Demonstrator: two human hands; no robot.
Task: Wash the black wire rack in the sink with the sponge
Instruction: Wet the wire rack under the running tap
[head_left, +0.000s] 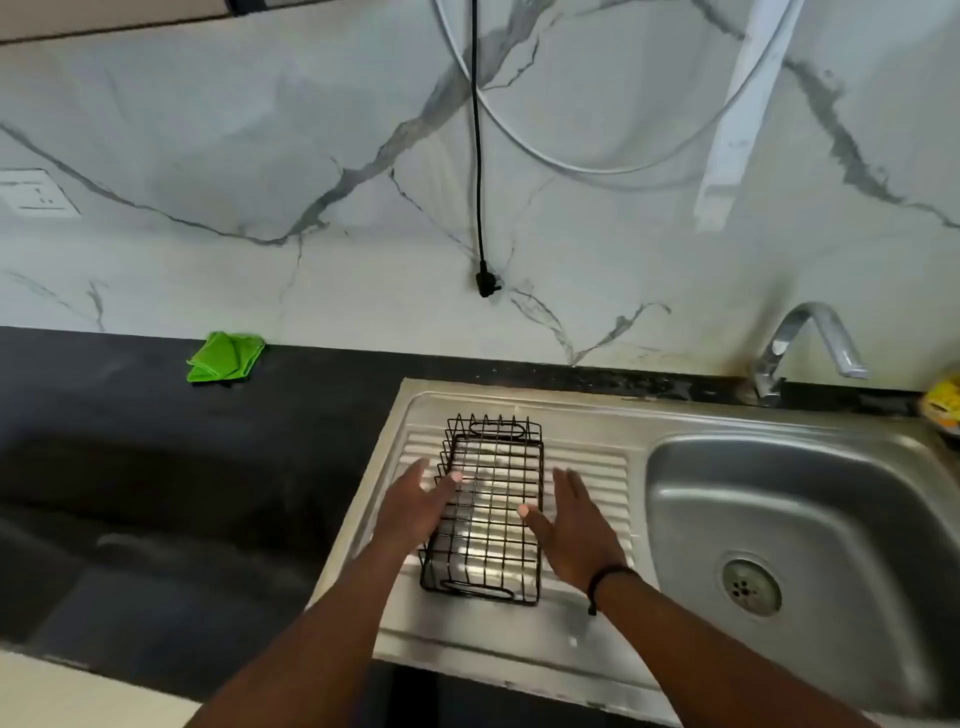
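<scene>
Currently one black wire rack (488, 512) is sitting on the sink (597, 644) drainboard, centre of frame. Left hand (415, 512) and right hand (574, 530) are flanking it, fingers straight, gripping nothing. One green cloth (224, 357) is lying on the table, upper left. One tap (800, 345) at right. No readable writing.

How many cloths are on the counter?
1. A green cloth, folded, lies on the black counter against the marble wall, left of the sink. Others may lie out of frame.
</scene>
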